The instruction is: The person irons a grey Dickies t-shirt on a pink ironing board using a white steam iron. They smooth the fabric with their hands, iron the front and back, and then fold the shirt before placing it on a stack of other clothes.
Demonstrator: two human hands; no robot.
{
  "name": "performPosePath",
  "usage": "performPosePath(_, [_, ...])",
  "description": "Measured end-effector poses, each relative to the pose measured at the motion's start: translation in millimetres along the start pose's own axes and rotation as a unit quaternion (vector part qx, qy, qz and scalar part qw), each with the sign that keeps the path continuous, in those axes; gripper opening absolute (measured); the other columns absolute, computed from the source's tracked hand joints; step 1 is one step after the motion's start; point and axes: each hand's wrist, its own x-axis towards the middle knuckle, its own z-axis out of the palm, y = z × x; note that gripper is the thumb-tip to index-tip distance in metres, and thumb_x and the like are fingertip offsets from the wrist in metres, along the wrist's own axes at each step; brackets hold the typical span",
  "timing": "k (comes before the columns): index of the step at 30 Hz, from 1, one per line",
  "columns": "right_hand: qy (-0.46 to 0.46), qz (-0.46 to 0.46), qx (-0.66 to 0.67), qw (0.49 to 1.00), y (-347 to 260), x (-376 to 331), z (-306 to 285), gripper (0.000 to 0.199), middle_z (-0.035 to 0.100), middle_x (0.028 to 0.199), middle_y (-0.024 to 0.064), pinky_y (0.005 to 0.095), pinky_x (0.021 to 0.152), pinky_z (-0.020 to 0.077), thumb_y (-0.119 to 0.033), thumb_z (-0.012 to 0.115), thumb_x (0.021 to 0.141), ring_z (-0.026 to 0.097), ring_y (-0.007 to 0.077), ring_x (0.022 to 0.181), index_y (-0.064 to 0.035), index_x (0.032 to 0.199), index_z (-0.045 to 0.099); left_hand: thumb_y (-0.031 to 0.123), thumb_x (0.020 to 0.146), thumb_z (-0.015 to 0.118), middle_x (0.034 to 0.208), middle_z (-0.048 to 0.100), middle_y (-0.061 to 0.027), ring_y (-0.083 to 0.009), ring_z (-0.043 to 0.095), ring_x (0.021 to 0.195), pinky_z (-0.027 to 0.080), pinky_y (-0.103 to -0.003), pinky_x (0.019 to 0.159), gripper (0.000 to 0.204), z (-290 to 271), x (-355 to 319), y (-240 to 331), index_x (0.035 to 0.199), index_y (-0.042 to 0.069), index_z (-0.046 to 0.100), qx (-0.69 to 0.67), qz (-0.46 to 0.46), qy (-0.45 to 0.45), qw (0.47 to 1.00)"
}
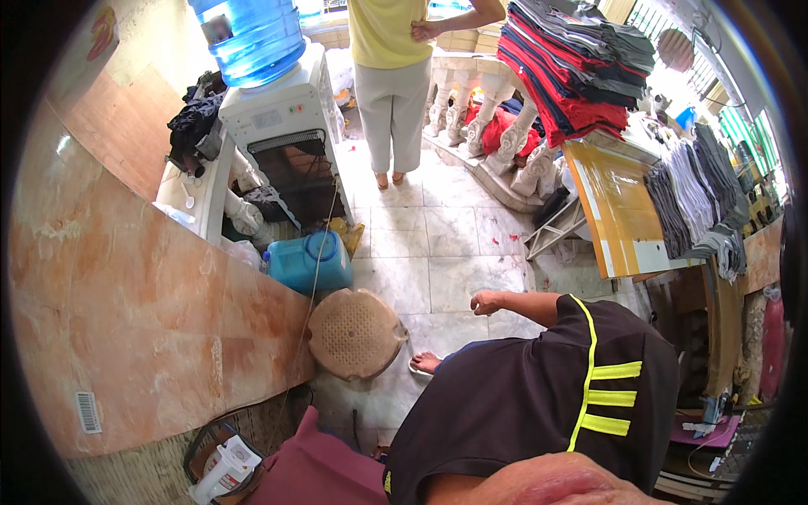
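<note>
blue bottle point(257, 42) on white dispenser point(273, 118) upper left, teal jug point(305, 268) left of centre, contents unclear, bare arm point(534, 308) stretched leftward, hand point(486, 303) with fingers curled, cannot tell if holding anything

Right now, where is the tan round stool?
In the head view, the tan round stool stands left of centre on the tiled floor, just below the blue plastic jug and beside the right edge of the marbled panel.

Rd. tan stool point(357, 334) is seen from above, seat up; top is covered w/ fine dot pattern, notches spaced along rim. It's set on pale floor tiles point(471, 282), just beside brownish marbled panel point(160, 311), nr. blue jug point(295, 265).
</note>
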Motion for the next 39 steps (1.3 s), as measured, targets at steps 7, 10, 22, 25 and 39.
performPosePath(7, [0.015,-0.037,0.039,0.998,-6,-15,21,0.043,0.073,0.087,0.0147,0.0389,0.075,0.0556,-0.029,0.059,0.083,0.072,0.0258,0.077,-0.0073,0.12,0.065,0.068,0.095,0.033,0.149,0.042,-0.0112,-0.0373,0.039,0.136,0.032,-0.064,0.103,0.069,1,1,-11,0.14,0.018,0.05,0.005,-0.023,-0.009,1.0])
performPosePath(10, [0.015,-0.063,0.041,0.997,-7,-24,37,0.044,0.073,0.088,0.015,0.0386,0.075,0.0556,-0.029,0.059,0.083,0.072,0.0252,0.076,-0.0063,0.121,0.064,0.068,0.095,0.032,0.15,0.042,-0.011,-0.0373,0.039,0.136,0.032,-0.064,0.103,0.07,1,3,-20,0.141,0.018,0.05,0.003,-0.032,-0.011,0.999])
performPosePath(22, [-0.033,-0.033,0.044,0.998,40,-60,91,0.041,0.072,0.085,0.0143,0.0369,0.067,0.0567,-0.026,0.06,0.082,0.072,0.0235,0.072,-0.0084,0.119,0.065,0.068,0.095,0.033,0.152,0.038,-0.0115,-0.0381,0.033,0.14,0.032,-0.064,0.104,0.071,9,0,-41,0.143,0.018,0.047,-0.017,-0.042,-0.028,0.999])
performPosePath(25, [-0.017,-0.042,0.066,0.997,51,-57,85,0.04,0.072,0.081,0.0133,0.0363,0.065,0.0564,-0.026,0.059,0.082,0.072,0.0225,0.071,-0.009,0.117,0.066,0.068,0.094,0.034,0.151,0.039,-0.0122,-0.0388,0.034,0.139,0.033,-0.065,0.103,0.071,16,-6,-35,0.142,0.017,0.048,-0.02,-0.046,-0.012,0.999])
performPosePath(39, [0.063,0.053,0.115,0.99,203,-64,43,0.041,0.074,0.087,0.0133,0.0363,0.067,0.0595,-0.024,0.056,0.082,0.074,0.024,0.074,-0.006,0.117,0.066,0.067,0.093,0.038,0.145,0.045,-0.0157,-0.0421,0.04,0.133,0.036,-0.067,0.098,0.07,2,-69,57,0.137,0.014,0.052,-0.048,0.032,-0.021,0.998])
